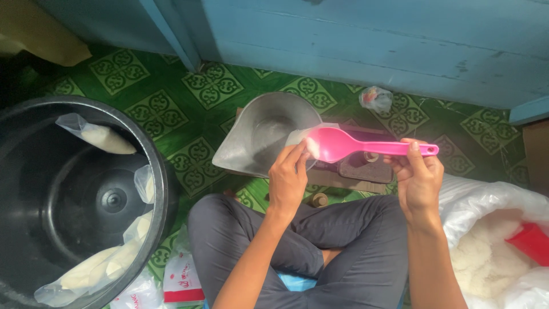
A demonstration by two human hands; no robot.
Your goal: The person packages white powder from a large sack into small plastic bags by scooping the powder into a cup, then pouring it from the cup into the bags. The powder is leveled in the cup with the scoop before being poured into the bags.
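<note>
My right hand [418, 177] grips the handle of a pink plastic scoop [354, 146], held level above my lap. A little white powder sits in the scoop's bowl. My left hand [289, 174] holds a small clear plastic bag [303, 137] against the tip of the scoop. Just behind the bag stands a metal scale pan [263, 134] on a brown weighing scale [357, 169]. I sit cross-legged in grey trousers [343, 252].
A large black tub [74, 194] at my left holds several filled clear bags. A white sack of white powder [492, 240] with a red item in it lies at my right. Printed bags [177, 280] lie by my knee. A blue wooden wall [372, 40] stands ahead on green patterned flooring.
</note>
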